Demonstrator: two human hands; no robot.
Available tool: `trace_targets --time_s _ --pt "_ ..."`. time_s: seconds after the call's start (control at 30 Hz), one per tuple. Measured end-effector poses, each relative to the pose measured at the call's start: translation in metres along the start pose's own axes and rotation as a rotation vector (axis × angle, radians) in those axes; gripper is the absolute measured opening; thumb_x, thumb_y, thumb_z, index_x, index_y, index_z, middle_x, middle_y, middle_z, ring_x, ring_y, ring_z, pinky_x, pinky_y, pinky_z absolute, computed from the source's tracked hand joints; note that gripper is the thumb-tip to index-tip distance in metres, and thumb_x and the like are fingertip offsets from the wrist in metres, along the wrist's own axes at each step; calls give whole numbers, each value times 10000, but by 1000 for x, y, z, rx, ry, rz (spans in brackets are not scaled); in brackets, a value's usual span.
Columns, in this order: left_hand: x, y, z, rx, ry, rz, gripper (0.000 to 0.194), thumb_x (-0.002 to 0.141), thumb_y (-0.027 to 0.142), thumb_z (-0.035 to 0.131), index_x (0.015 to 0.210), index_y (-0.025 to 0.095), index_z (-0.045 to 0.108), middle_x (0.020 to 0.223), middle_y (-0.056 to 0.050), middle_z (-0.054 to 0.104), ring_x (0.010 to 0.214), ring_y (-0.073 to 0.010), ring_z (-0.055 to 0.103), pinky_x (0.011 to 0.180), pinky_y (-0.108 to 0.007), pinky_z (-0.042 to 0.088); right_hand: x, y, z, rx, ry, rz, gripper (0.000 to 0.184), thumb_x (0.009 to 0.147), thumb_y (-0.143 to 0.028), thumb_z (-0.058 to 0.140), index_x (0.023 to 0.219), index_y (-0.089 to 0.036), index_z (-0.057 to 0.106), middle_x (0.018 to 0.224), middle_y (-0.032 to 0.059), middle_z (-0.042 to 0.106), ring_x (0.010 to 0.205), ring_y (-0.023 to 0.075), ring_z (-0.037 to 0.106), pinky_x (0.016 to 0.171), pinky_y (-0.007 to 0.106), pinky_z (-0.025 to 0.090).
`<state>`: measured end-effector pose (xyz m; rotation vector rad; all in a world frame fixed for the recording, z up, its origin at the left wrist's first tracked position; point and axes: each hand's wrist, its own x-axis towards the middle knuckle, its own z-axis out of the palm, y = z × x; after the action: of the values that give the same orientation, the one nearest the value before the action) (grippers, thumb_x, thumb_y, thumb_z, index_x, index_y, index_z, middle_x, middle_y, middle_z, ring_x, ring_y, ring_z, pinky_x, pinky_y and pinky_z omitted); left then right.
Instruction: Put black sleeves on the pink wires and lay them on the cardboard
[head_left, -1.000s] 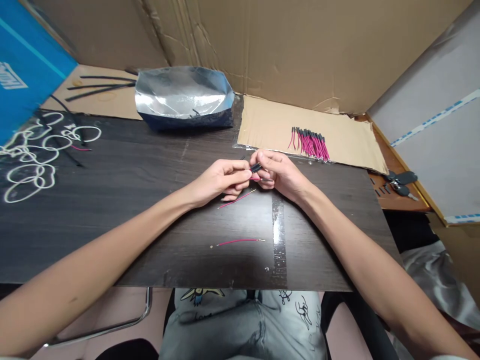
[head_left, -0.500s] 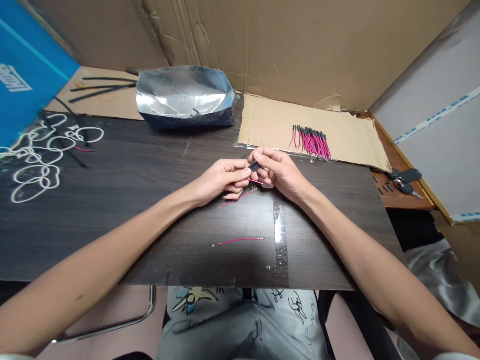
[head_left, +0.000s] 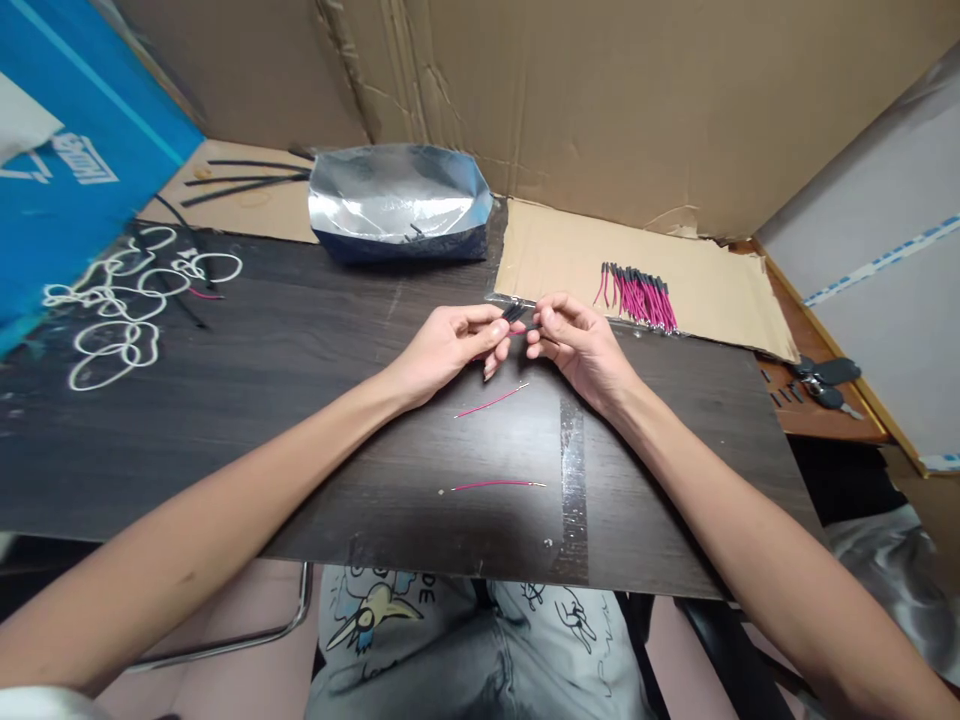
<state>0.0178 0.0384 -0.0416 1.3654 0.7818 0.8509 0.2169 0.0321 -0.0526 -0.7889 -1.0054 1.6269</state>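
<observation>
My left hand [head_left: 454, 345] and my right hand [head_left: 577, 345] meet above the middle of a dark wooden table [head_left: 225, 400]. Between the fingertips of both is a short pink wire with a black sleeve [head_left: 516, 318]; the left thumb and forefinger pinch one end, the right fingers pinch the other. Two loose pink wires lie on the table, one [head_left: 491, 401] just below my hands and another [head_left: 499, 486] nearer to me. A bundle of several pink wires with black sleeves [head_left: 637, 295] lies on a cardboard sheet [head_left: 712, 300] to the right.
A silver foil bag [head_left: 401, 205] stands open at the back. Black tube lengths [head_left: 240, 180] lie behind it to the left. White wire loops [head_left: 120, 310] sit at the table's left, below a blue box [head_left: 67, 170]. Keys [head_left: 821, 380] lie at the far right. Cardboard walls surround the table.
The view has shifted a little, so everything sits further right in the frame. My hands have lifted slightly away from the table, still pinching the wire and sleeve between them.
</observation>
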Motion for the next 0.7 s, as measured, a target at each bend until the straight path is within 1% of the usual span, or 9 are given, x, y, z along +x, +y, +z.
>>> trace_targets --time_s 0.1,0.17,0.27,0.37,0.43,0.5,0.57,0.7 --pt "-2 5 1 152 -26 -1 315 979 381 674 802 121 646 703 -9 649 557 -68 554 587 -208 453 1 2 0 -22 -25 -10 337 749 -390 907 897 -200 672 812 -17 643 723 102 621 669 232 572" --pt "-3 9 1 207 -52 -30 304 985 360 659 798 122 639 697 -9 656 531 -65 552 570 -207 447 1 2 -1 -29 -37 -16 333 750 -389 910 886 -197 674 774 -24 633 700 101 613 641 228 562" --pt "-4 12 2 228 -103 -68 274 993 323 637 810 118 628 693 -11 650 514 -62 550 559 -206 447 2 3 -1 -38 -52 -9 344 747 -402 914 880 -192 675 748 -27 629 680 101 613 615 224 554" --pt "-3 9 2 191 -104 -85 276 1006 327 617 813 132 585 678 10 601 475 -40 490 495 -190 375 2 3 -2 -59 -70 5 359 767 -430 899 913 -195 671 767 -14 654 703 112 631 611 225 554" --pt "-2 6 1 105 -94 -112 295 1007 369 620 818 163 524 636 52 508 438 -30 402 437 -184 287 1 2 -2 -61 -77 10 364 791 -454 878 949 -202 668 815 1 681 736 121 650 626 233 565" --pt "0 2 1 4 -92 -139 327 994 419 640 832 196 464 610 92 386 434 -33 311 415 -173 233 0 2 -2 -47 -80 14 367 818 -487 849 968 -206 667 863 17 704 784 133 674 653 242 582" --pt "1 0 1 -49 -95 -147 355 977 457 662 848 210 442 615 109 304 456 -39 249 414 -161 226 -1 1 -2 -34 -92 16 352 832 -482 836 966 -203 669 887 30 719 826 142 689 682 248 595" --pt "0 -1 2 -49 -99 -142 361 962 487 675 878 206 465 632 107 282 478 -45 224 415 -158 229 -1 1 -1 -52 -96 13 327 814 -438 859 934 -202 668 855 21 710 822 139 682 690 246 597"
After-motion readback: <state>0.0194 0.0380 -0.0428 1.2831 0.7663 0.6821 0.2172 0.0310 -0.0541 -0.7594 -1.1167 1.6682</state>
